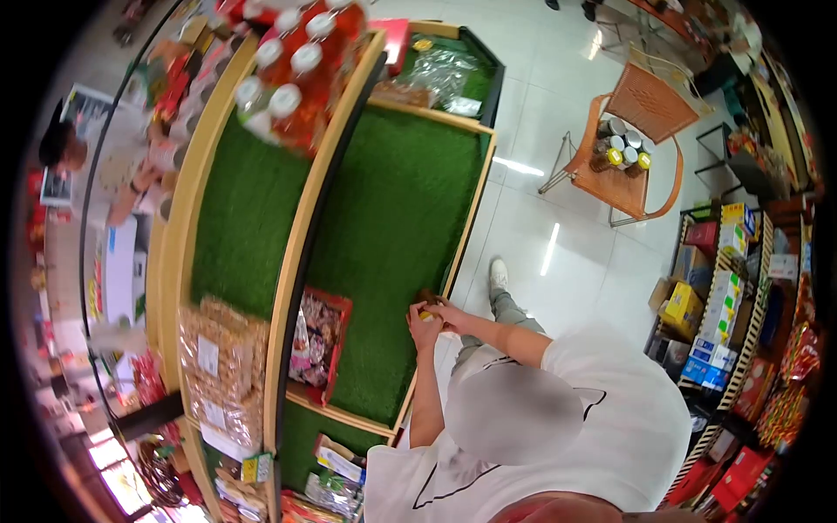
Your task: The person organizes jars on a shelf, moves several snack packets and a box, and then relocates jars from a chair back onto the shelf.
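Observation:
My left hand point(422, 331) and my right hand point(450, 315) meet at the wooden front rim point(466, 228) of a display shelf lined with green turf point(392, 227). Between them they grip a small item point(425, 305) with yellow on it; it is too small to tell what it is. My left forearm rises straight from below. My right forearm reaches in from the right over my grey-trousered leg. A red tray of wrapped snacks point(319, 338) sits on the turf just left of my hands.
The upper turf tier carries white-capped bottles point(288, 70) and bagged snacks point(222, 366). An orange chair point(641, 131) with jars on it stands on the white tiled floor to the right. Racks of boxed goods point(724, 305) line the right side. Another person point(65, 144) stands far left.

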